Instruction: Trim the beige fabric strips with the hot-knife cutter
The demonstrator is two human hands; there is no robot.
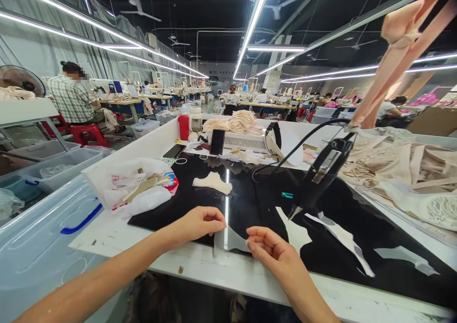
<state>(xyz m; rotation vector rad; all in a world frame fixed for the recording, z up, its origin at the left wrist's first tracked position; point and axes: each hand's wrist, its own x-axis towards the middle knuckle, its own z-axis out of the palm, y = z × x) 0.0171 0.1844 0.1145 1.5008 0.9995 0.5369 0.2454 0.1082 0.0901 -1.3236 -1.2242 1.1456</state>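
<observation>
A thin translucent sheet (pixel 233 241) spans the gap between my two hands, over the front edge of the black work surface (pixel 255 197). My left hand (pixel 207 222) has its fingers curled and pinched at the sheet's upper left corner. On the sheet's right edge, the thumb and fingertips of my right hand (pixel 273 249) are drawn together. Beyond the hands lies a cream cut piece (pixel 213 182). Right of them are a pale pointed piece (pixel 294 230) and a long white piece (pixel 341 235), near the tip of a black tool (pixel 321 171).
A plastic bag of scraps (pixel 137 185) lies on the left. Farther back are a phone (pixel 217 142), a red container (pixel 183 127) and stacked fabric (pixel 233 122). A small teal item (pixel 287 195) rests near the tool's cable. Beige fabric (pixel 392 159) is heaped right. A person (pixel 71 94) sits far left.
</observation>
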